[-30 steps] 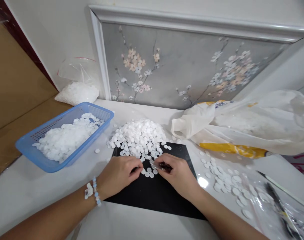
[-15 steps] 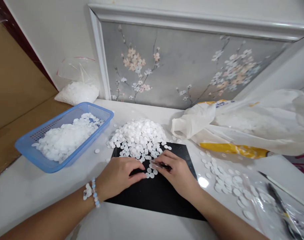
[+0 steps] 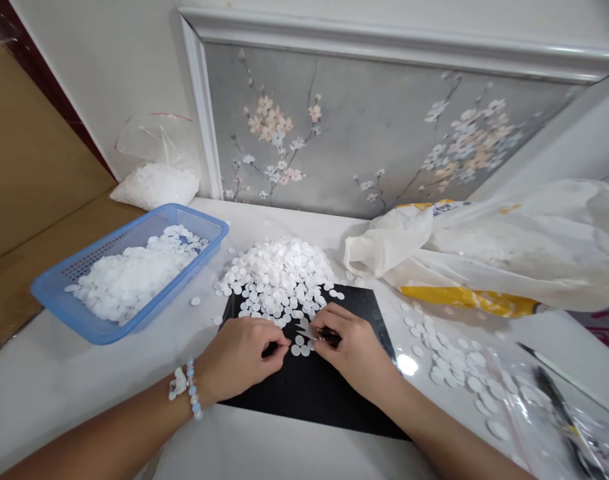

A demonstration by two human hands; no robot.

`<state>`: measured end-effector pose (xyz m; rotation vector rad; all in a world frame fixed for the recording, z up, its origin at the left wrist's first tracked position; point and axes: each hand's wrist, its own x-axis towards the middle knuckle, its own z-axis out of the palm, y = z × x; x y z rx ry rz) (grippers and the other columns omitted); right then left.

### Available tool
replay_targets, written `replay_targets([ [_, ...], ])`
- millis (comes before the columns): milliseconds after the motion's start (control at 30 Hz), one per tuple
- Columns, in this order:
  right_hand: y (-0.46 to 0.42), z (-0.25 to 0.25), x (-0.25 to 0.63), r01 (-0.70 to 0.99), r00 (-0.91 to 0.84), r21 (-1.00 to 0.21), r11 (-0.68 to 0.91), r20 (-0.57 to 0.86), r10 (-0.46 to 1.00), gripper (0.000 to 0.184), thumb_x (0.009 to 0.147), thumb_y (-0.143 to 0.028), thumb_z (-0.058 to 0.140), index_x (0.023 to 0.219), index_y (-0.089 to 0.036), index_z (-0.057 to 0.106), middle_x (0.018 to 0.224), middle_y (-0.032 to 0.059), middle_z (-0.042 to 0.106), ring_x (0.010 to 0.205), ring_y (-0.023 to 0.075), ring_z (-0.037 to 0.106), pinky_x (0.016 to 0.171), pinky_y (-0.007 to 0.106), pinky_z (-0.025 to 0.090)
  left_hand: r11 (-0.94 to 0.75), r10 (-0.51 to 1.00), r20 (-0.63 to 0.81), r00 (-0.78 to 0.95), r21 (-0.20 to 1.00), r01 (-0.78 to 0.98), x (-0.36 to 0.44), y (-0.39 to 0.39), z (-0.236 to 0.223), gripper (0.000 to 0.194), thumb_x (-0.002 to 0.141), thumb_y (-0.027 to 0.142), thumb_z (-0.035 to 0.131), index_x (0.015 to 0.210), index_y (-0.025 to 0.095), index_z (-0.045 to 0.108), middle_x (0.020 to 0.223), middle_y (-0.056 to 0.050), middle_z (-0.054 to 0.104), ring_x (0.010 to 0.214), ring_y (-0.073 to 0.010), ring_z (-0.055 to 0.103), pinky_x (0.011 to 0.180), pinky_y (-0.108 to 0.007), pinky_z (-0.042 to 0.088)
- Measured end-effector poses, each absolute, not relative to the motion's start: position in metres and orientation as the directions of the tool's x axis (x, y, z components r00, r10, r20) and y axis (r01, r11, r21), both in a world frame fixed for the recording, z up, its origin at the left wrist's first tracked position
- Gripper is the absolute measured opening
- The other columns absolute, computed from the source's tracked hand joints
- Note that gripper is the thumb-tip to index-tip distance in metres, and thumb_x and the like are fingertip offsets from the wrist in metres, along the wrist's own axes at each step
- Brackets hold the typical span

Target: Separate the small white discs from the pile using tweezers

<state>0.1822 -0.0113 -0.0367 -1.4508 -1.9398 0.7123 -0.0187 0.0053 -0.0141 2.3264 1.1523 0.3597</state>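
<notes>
Both my hands rest on a black mat (image 3: 324,393) on the white table. My left hand (image 3: 241,357) has its fingers pinched together at a small white disc near the mat's middle. My right hand (image 3: 351,347) is closed on a small dark tool with a metal tip (image 3: 320,333), pointing left toward the left fingertips. A few loose white discs (image 3: 299,345) lie between the two hands. Just beyond them spreads a heap of white discs (image 3: 279,273), overlapping the mat's far edge.
A blue basket (image 3: 79,310) filled with white discs stands at the left. A clear bag of discs (image 3: 154,183) leans behind it. A crumpled white and yellow bag (image 3: 499,247) lies right, more discs (image 3: 449,363) and clear bags (image 3: 549,413) near it. A framed flower painting (image 3: 364,127) stands behind.
My left hand's fingers, stretched over the discs half a second ago, have drawn back into a pinch. My right hand with the tool has shifted slightly.
</notes>
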Motion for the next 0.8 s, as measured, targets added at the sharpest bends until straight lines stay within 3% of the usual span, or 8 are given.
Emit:
replay_targets([
  [300,-0.009,-0.037,0.185,0.626,-0.214,-0.744,0.235,0.125,0.969,0.016,0.068,-0.006,0.048,0.065,-0.021,0.051,0.074,-0.0007,0.052,0.059,0.0124,0.051,0.054,0.023,0.039,-0.466,0.816,0.001,0.579,0.594,0.656,-0.019,0.006,-0.017,0.017,0.080,0.013,0.053,0.073,0.020,0.067,0.065,0.004,0.063,0.058,-0.0097,0.054,0.056,-0.021,0.035],
  [533,-0.007,-0.042,0.188,0.613,-0.142,-0.764,0.202,0.146,0.979,0.013,0.085,-0.024,0.052,0.074,-0.020,0.058,0.075,0.0024,0.061,0.061,0.0154,0.054,0.057,0.025,0.042,-0.405,0.851,0.007,0.525,0.646,0.647,-0.022,0.014,-0.021,0.016,0.086,0.021,0.053,0.081,0.021,0.068,0.080,0.003,0.070,0.067,-0.0104,0.060,0.061,-0.020,0.039],
  [800,-0.005,-0.041,0.190,0.620,-0.052,-0.776,0.119,0.110,0.993,0.010,0.079,-0.025,0.053,0.079,-0.019,0.062,0.068,0.0004,0.063,0.056,0.0141,0.052,0.054,0.025,0.040,-0.449,0.842,0.029,0.539,0.591,0.670,-0.023,0.012,-0.024,0.014,0.086,0.022,0.053,0.090,0.022,0.067,0.086,0.003,0.070,0.068,-0.0119,0.060,0.063,-0.021,0.040],
])
